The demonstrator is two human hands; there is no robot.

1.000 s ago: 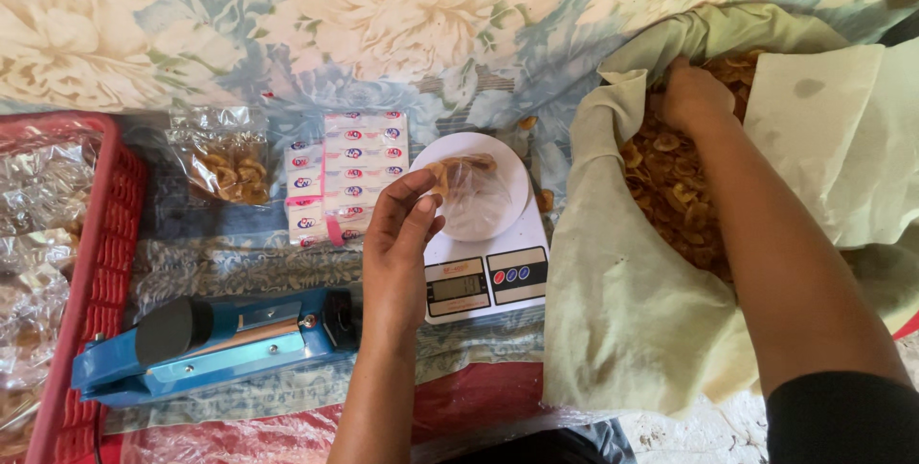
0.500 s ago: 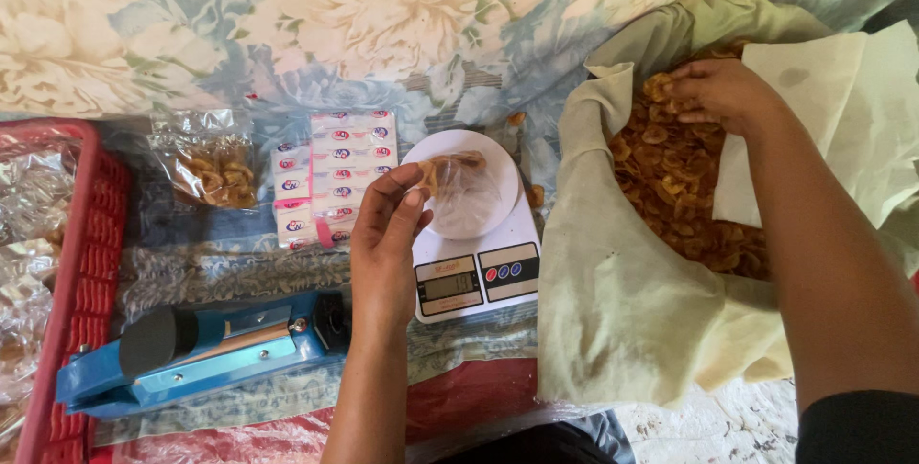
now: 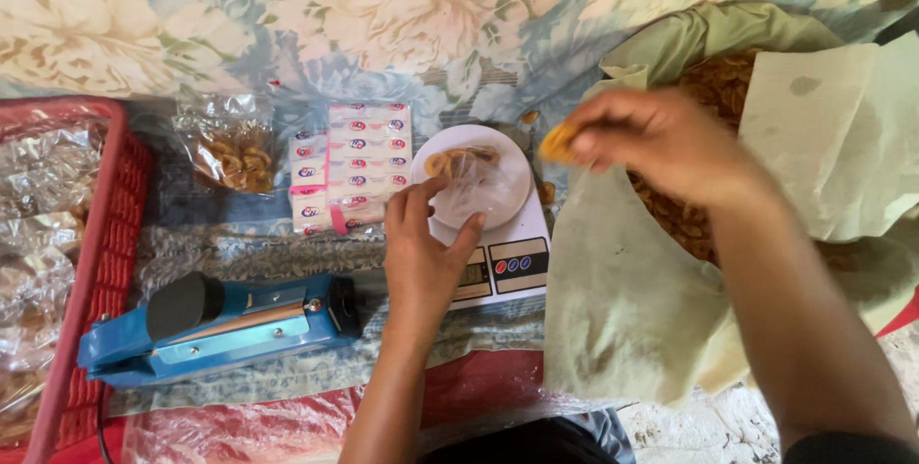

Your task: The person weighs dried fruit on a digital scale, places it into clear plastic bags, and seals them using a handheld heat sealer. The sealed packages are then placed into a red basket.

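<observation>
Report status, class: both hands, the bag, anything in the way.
Left hand holding clear bag open on scale. Right hand carrying chips toward it. Nothing between them.

Head-worn view, steeply downward, close range

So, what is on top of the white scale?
On the white scale stands a clear bag with a few golden chips inside, held by the left hand. That hand hides part of the display.
</observation>
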